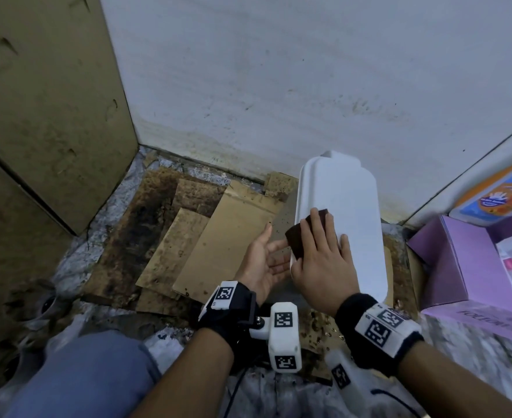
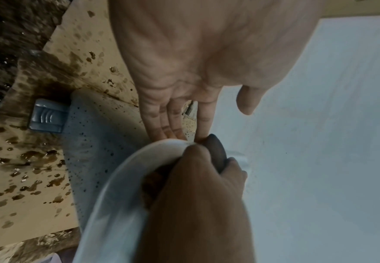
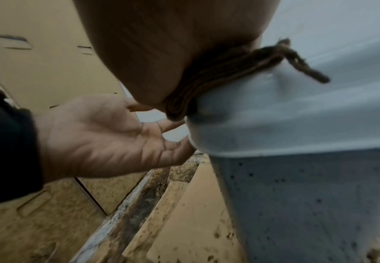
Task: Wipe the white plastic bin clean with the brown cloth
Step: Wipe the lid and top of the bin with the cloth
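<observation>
White plastic bin [image 1: 348, 218] lies upturned on stained cardboard [image 1: 218, 236], long axis running away from the person toward the wall [image 1: 278, 86]. Right hand [image 1: 324, 260] lies flat on the bin's near-left edge, fingers straight and spread, pressing the folded brown cloth [image 1: 301, 233] under them. Left hand [image 1: 263, 260] sits just beside the bin's left side, palm up, fingers loose and apart, tips touching the rim. Clean stretch lies ahead of the right fingers, so the wipe likely goes forward along the long axis.

No legible text; box lettering [image 1: 477, 317] blurred.
</observation>
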{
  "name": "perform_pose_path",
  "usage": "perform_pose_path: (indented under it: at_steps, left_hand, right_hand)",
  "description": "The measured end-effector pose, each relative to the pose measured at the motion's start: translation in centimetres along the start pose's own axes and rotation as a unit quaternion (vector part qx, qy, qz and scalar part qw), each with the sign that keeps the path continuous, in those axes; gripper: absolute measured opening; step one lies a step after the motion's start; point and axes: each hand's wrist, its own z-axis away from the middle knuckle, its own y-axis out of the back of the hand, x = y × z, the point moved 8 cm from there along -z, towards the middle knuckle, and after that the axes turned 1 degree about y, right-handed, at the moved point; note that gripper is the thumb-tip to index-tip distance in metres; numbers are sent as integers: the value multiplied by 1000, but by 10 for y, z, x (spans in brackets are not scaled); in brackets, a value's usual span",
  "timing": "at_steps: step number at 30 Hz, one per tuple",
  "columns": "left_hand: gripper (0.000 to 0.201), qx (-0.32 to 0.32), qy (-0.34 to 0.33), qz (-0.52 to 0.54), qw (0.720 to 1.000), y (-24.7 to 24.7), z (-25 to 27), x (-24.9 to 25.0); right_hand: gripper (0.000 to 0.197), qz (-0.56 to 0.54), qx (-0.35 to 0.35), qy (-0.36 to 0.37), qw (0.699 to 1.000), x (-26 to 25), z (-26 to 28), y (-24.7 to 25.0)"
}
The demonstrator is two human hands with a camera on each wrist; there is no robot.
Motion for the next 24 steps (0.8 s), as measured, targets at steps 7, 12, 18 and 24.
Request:
perform_pose_path:
  at_steps: [7, 12, 18, 24]
  left_hand:
    - [58, 7, -1, 12, 1000, 4, -7, -3]
    - [63, 21, 2, 27, 999, 4, -5, 1]
    - [78, 0, 17, 75, 997, 4, -2, -2]
    - [92, 7, 27, 121, 992, 9, -5, -4]
  right_hand:
    - [64, 72, -45, -9, 996, 10, -70, 26]
    - [62, 52, -81, 20, 995, 24, -105, 32]
    - [73, 58, -54, 118, 990, 14, -41, 23]
    - [60, 133, 1, 203, 970, -7, 36, 1]
